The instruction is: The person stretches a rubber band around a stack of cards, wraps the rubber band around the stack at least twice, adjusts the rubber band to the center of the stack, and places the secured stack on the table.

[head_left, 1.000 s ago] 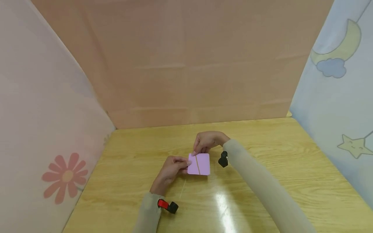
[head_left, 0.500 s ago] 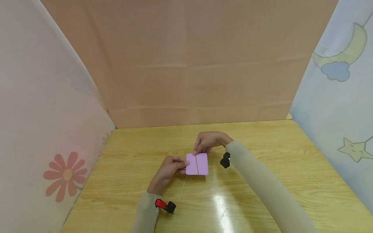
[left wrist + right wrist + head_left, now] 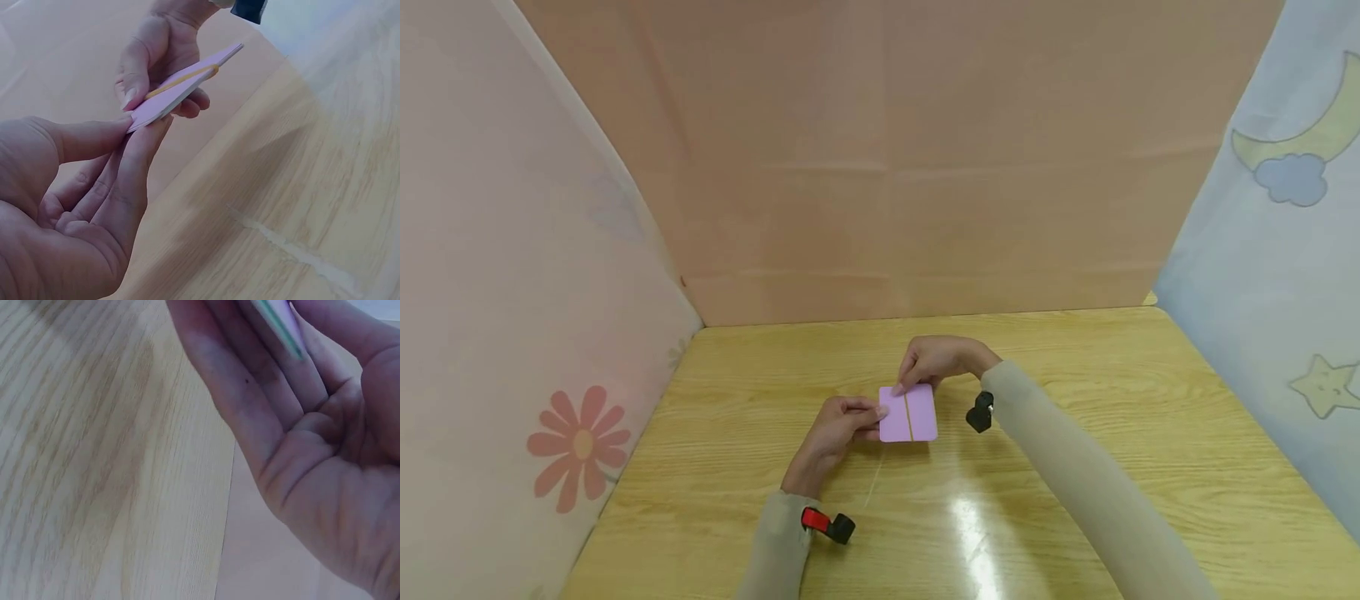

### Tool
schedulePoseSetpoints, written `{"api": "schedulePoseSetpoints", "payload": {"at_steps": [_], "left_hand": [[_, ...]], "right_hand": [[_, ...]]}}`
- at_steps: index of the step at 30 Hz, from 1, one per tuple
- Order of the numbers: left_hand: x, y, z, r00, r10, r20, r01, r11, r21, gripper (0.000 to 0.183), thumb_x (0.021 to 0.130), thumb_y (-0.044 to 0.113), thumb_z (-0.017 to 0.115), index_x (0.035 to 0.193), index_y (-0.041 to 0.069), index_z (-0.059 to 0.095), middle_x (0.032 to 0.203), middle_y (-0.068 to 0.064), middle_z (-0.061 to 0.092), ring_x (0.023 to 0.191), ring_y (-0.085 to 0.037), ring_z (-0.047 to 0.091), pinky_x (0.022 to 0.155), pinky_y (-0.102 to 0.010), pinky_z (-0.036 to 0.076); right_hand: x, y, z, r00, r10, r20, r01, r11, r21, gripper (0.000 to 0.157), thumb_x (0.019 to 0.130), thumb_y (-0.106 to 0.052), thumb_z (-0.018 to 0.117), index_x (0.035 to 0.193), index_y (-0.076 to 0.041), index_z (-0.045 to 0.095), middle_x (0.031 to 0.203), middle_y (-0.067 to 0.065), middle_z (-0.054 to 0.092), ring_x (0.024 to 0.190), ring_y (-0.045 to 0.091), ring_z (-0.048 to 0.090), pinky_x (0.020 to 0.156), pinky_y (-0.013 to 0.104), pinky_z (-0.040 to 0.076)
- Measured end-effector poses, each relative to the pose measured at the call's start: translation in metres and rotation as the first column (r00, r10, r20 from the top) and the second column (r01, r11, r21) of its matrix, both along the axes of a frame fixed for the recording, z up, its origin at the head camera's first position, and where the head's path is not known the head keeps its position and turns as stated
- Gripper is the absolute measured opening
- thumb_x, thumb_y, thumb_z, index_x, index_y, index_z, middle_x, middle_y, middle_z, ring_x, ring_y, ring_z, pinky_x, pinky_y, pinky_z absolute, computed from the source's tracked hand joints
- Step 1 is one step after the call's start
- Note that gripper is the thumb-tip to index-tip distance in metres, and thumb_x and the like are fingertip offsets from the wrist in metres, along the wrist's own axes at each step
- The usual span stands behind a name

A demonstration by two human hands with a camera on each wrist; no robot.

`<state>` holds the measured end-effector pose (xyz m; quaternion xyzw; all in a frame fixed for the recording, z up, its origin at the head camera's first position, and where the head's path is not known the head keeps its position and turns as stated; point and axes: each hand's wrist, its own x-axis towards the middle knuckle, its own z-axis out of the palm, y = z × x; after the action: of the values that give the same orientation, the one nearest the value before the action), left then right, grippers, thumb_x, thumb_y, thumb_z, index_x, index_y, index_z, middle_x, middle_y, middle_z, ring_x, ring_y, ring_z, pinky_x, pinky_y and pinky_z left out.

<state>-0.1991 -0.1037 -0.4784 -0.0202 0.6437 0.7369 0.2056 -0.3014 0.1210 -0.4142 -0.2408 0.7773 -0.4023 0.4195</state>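
Note:
A small stack of pink square cards (image 3: pixel 895 419) is held above the table between both hands. Around its middle runs a tan rubber band (image 3: pixel 909 417), also seen stretched over the edge in the left wrist view. My left hand (image 3: pixel 842 425) pinches the stack's left edge, thumb on top and fingers beneath. At the far edge my right hand (image 3: pixel 934 360) pinches the stack, its thumb on top near the rubber band. In the right wrist view only a corner of the stack (image 3: pixel 281 325) shows, with a greenish layer along its edge.
The wooden table (image 3: pixel 737 400) extends around the hands, with a pale streak (image 3: pixel 300 256) on its surface. A plain tan cloth (image 3: pixel 880 167) hangs behind it. Printed cloths stand at the left (image 3: pixel 512 250) and right (image 3: pixel 1262 275).
The stack has risen slightly in the head view, with both hands still pinching it. The right thumb has shifted a little on its top face. The head view has turned slightly.

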Motion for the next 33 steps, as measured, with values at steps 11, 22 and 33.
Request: {"api": "schedulePoseSetpoints", "payload": {"at_steps": [11, 22, 33], "left_hand": [[0.0, 0.003, -0.002, 1.0, 0.005, 0.012, -0.005, 1.0, 0.002, 0.024, 0.097, 0.004, 0.074, 0.114, -0.013, 0.072, 0.088, -0.003, 0.074, 0.076, -0.011, 0.075, 0.068, -0.024, 0.065], [0.001, 0.007, -0.004, 1.0, 0.016, 0.012, -0.016, 1.0, 0.006, 0.024, 0.095, 0.003, 0.075, 0.114, -0.013, 0.072, 0.088, -0.004, 0.075, 0.075, -0.011, 0.074, 0.068, -0.024, 0.064], [0.002, 0.012, -0.009, 1.0, 0.023, 0.012, -0.022, 0.999, -0.031, 0.025, 0.095, 0.005, 0.077, 0.113, -0.012, 0.074, 0.086, -0.003, 0.075, 0.073, -0.01, 0.074, 0.069, -0.026, 0.065]], "right_hand": [[0.002, 0.012, -0.002, 0.997, -0.049, 0.053, 0.05, 0.999, -0.022, 0.017, 0.096, -0.018, 0.077, 0.085, -0.006, 0.081, 0.08, 0.003, 0.078, 0.068, 0.011, 0.069, 0.066, 0.033, 0.061], [0.003, 0.021, -0.008, 0.995, -0.071, 0.073, 0.074, 0.996, -0.044, 0.017, 0.097, -0.015, 0.076, 0.086, -0.003, 0.082, 0.085, 0.007, 0.08, 0.07, 0.014, 0.073, 0.068, 0.034, 0.064], [0.005, 0.028, -0.014, 0.992, -0.094, 0.081, 0.098, 0.994, -0.048, 0.015, 0.096, -0.013, 0.077, 0.097, 0.0, 0.083, 0.09, 0.008, 0.081, 0.073, 0.016, 0.075, 0.067, 0.032, 0.065]]}}
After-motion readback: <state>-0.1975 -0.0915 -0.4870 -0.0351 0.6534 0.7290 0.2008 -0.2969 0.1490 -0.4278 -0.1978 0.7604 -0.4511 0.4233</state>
